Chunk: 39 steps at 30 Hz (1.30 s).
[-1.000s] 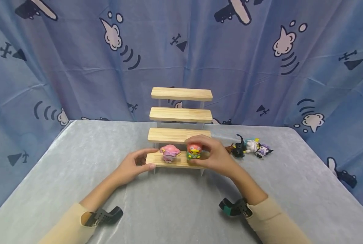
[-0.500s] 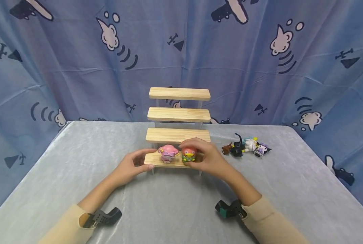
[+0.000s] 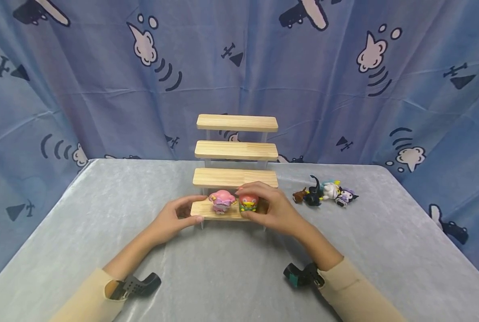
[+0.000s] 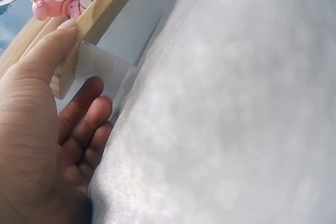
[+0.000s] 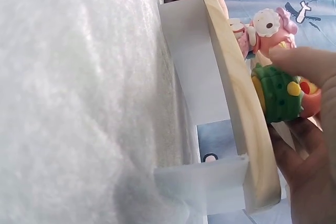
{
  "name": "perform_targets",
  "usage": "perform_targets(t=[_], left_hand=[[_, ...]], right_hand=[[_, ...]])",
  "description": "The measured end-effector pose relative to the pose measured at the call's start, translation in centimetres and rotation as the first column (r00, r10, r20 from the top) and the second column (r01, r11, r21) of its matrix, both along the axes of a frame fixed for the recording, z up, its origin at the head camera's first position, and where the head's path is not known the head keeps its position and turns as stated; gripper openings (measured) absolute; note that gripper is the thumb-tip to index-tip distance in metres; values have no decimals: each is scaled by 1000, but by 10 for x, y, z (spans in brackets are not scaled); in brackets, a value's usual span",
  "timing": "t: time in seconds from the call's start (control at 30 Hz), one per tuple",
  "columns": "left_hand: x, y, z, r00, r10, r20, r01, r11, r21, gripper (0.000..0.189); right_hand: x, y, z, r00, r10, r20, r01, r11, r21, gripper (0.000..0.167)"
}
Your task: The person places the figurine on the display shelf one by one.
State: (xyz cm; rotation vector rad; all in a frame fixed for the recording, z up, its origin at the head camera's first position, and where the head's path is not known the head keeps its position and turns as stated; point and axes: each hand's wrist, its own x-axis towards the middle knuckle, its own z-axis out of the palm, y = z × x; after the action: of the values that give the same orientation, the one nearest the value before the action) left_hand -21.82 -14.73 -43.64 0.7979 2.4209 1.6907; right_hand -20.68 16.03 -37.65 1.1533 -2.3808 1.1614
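A tiered display stand with wooden steps [image 3: 235, 178] stands mid-table. My left hand [image 3: 171, 219] holds the left end of its lowest step; in the left wrist view the thumb [image 4: 58, 45] lies on the board's edge, with the other fingers below, beside a clear support. On that step stands a pink figurine [image 3: 222, 201]. Right beside it, my right hand [image 3: 275, 208] pinches a figurine with a red head and green body [image 3: 248, 203] between thumb and fingers. The right wrist view shows this green-bodied figurine [image 5: 281, 95] at the board's surface, close to the pink one [image 5: 270, 30].
Several small figurines lie on the table right of the stand: a brown one [image 3: 299, 195], a black one with a raised tail [image 3: 313, 194], a white one [image 3: 330, 191] and a purple-and-white one [image 3: 345, 197]. A patterned blue curtain [image 3: 239, 58] hangs behind the grey-covered table [image 3: 215, 277].
My right hand has shifted slightly left along the lowest step with the red-and-green figurine, bringing it nearer the pink one. The left hand keeps its hold on the step's end.
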Motion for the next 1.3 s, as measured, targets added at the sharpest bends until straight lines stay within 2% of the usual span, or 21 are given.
perform_targets(t=[0.2, 0.47, 0.73, 1.0, 1.3], left_hand=[[-1, 0, -1, 1000, -8, -7, 8, 1000, 10, 54], [-1, 0, -1, 1000, -9, -10, 9, 1000, 10, 54], [-1, 0, -3, 1000, -19, -4, 19, 1000, 25, 54], [0, 1, -3, 1000, -20, 7, 20, 999, 30, 54], [1, 1, -1, 1000, -17, 11, 17, 1000, 26, 55]], right_hand=[[0, 0, 3, 1000, 3, 1, -3, 1000, -4, 49], [4, 2, 11, 996, -14, 88, 13, 1000, 13, 54], [5, 8, 18, 993, -37, 110, 31, 998, 56, 58], [7, 18, 28, 974, -61, 216, 41, 994, 97, 62], [6, 36, 43, 965, -71, 253, 37, 990, 137, 66]])
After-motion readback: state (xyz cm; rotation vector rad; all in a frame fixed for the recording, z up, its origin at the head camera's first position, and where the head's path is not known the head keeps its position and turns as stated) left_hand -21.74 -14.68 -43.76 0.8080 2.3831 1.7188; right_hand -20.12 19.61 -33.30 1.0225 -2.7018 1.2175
